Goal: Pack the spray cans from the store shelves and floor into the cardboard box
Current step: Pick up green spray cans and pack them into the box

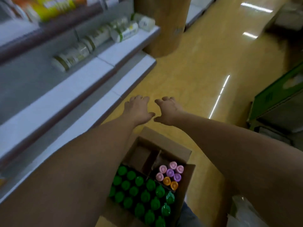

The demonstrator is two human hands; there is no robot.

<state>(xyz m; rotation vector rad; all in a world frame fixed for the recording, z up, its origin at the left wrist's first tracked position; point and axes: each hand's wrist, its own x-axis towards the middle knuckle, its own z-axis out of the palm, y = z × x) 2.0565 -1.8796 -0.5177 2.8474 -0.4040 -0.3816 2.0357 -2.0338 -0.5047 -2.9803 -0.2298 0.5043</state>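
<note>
An open cardboard box (186, 157) stands on the yellow floor below my arms. Several green-capped spray cans (139, 194) fill its near-left part. Pink, purple and orange-capped cans (170, 175) are clustered in a right-hand section behind a cardboard divider. A far compartment of the box holds nothing. My left hand (136, 108) and my right hand (168, 110) are stretched forward side by side beyond the box, over the floor, fingers spread and loosely bent, holding nothing. The picture is blurred by motion.
White store shelves (91, 76) run along the left, with white-and-green packages (91, 41) lying on an upper shelf. A round brown pillar (165, 25) stands ahead. A green crate (277, 95) is at the right, a plastic bag (242, 212) at bottom right.
</note>
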